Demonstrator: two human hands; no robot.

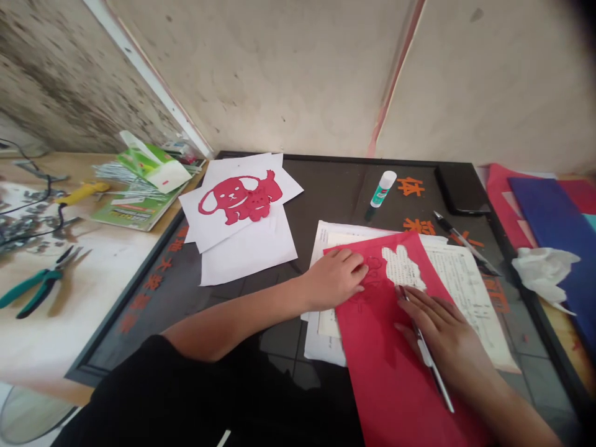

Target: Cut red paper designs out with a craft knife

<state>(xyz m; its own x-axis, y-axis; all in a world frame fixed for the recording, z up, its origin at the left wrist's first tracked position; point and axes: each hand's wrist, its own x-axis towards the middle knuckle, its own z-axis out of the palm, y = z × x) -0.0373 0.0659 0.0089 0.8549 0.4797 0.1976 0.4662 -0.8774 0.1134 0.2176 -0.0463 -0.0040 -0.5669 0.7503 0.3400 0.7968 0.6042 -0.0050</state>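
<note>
A red paper sheet lies on printed white pages on a dark table. A rabbit-shaped hole is cut out of its upper part. My left hand presses flat on the sheet's left edge, fingers together beside the hole. My right hand grips a slim silver craft knife, its tip touching the red paper just below the cut-out.
A finished red dog paper-cut rests on loose white sheets at the back left. A glue stick, a phone, another knife, crumpled tissue and coloured paper lie to the right. Green pliers lie far left.
</note>
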